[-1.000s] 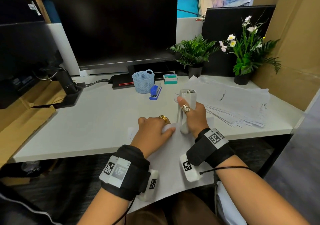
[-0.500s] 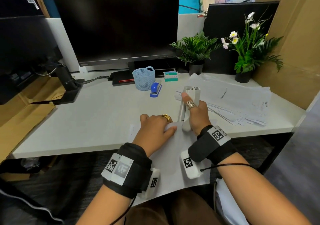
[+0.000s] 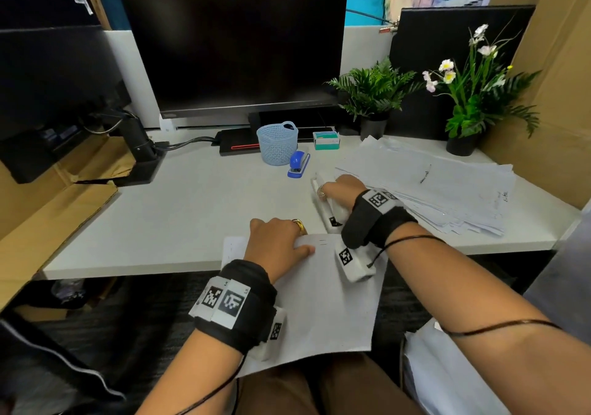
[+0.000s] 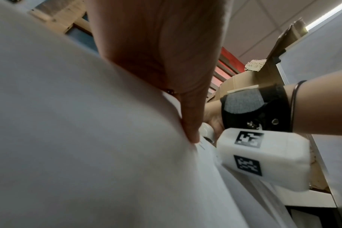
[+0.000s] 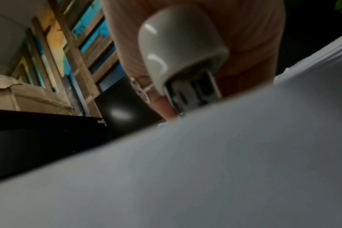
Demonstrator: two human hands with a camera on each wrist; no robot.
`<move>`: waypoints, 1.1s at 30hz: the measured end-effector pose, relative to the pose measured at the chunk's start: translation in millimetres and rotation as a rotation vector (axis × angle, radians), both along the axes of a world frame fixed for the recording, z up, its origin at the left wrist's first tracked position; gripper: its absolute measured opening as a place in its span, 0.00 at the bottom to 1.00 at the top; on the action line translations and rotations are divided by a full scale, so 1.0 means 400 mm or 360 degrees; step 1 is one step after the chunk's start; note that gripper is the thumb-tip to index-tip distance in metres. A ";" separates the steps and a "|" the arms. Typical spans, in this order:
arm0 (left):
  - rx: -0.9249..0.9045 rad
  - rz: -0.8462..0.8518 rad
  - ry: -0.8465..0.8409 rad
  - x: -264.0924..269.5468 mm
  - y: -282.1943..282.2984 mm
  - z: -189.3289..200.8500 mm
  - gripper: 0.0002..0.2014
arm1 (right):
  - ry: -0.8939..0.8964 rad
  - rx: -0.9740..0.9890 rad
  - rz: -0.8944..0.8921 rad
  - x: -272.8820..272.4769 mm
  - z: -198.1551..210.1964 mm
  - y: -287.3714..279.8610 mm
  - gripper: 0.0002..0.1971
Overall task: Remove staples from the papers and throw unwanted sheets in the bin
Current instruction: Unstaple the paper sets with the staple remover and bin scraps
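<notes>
White stapler [image 3: 329, 205] is gripped by the right hand [image 3: 343, 190], while the left hand [image 3: 278, 243] presses flat on the paper [image 3: 323, 299].

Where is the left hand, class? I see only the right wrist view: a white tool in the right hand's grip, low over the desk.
Observer: The left hand presses flat on a sheet that overhangs the desk's near edge.
Operator: Any staples in it?
Observer: Two short dark marks, likely staples, sit beside the left thumb.
Operator: Where is my tool from them?
Observer: The white tool in the right hand lies along the desk, beyond the sheet's far edge.
</notes>
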State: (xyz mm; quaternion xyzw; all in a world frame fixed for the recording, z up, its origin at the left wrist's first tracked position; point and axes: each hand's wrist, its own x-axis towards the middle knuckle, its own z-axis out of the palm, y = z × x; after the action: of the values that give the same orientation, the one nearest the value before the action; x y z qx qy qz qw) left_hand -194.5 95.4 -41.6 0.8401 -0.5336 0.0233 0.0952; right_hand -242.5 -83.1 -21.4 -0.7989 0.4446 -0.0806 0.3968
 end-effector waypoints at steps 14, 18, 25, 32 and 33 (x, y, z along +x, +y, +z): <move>-0.0056 0.0021 0.0016 0.020 0.002 -0.021 0.17 | 0.0101 -0.0635 0.0482 -0.026 0.042 0.041 0.25; -0.0540 -0.0173 -0.0190 0.015 0.006 -0.017 0.15 | -0.0154 -0.0660 0.0794 -0.185 0.030 0.089 0.15; -0.1283 -0.0678 -0.0447 -0.051 -0.046 -0.044 0.11 | -0.1144 -0.1296 0.0247 -0.334 -0.125 0.077 0.11; -0.1447 -0.0734 -0.0626 -0.088 -0.058 -0.089 0.16 | -0.1444 -0.1834 0.0244 -0.384 -0.166 0.091 0.09; -0.1460 -0.0744 -0.0616 -0.089 -0.059 -0.092 0.13 | -0.1438 -0.1833 0.0246 -0.388 -0.166 0.090 0.08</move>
State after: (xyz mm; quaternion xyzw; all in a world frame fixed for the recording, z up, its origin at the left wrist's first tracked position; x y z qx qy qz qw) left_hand -230.0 71.7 -78.5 0.5519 -0.6488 0.3858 0.3543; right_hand -397.8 -47.0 -87.8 -0.7987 0.0672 -0.5946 0.0633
